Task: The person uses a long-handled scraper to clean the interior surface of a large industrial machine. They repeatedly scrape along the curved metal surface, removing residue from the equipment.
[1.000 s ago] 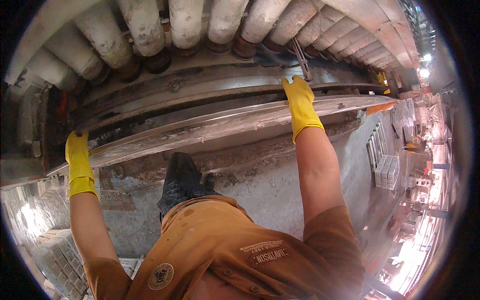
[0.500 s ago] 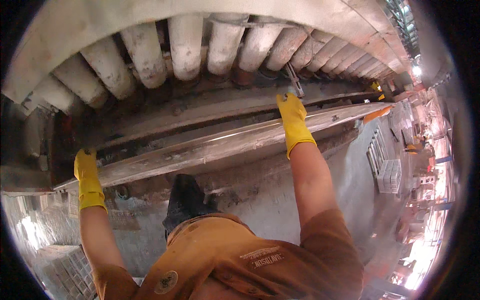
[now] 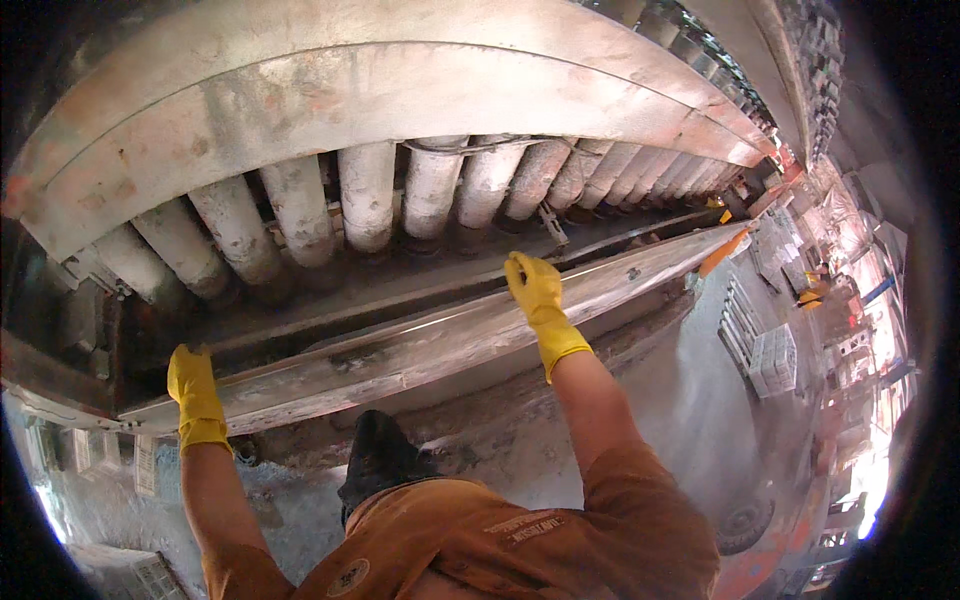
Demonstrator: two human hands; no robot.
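Left hand: your left hand (image 3: pixel 193 385), in a yellow glove, sits at the left end of the long metal rail (image 3: pixel 420 345); its fingers curl over the rail's top edge and clamp on it.
Rail: it runs from your left hand up and to the right, past your right hand, to an orange tip (image 3: pixel 722 253) at its far end. Its near edge is bare between your two hands.
Room behind the rail: a dark slot lies just behind the rail, and a row of dusty grey cylinders (image 3: pixel 368 200) stands close behind that. A big curved metal cover (image 3: pixel 330 80) hangs above them, so the space over the rail is tight.
Room below the rail: a wet concrete floor (image 3: pixel 690 400) opens to the right of the rail; a dark boot (image 3: pixel 378 455) shows below the rail's middle.
Right hand: your right hand (image 3: pixel 535 290), also in a yellow glove, rests on top of the rail right of its middle. Its fingers lie over the far edge; I cannot tell how firmly they are closed.
Right of the rail: white crates (image 3: pixel 772 355) stand well apart from it.
Change: the view has tilted upward, the cover fills more of it, and both hands have stayed on the rail.
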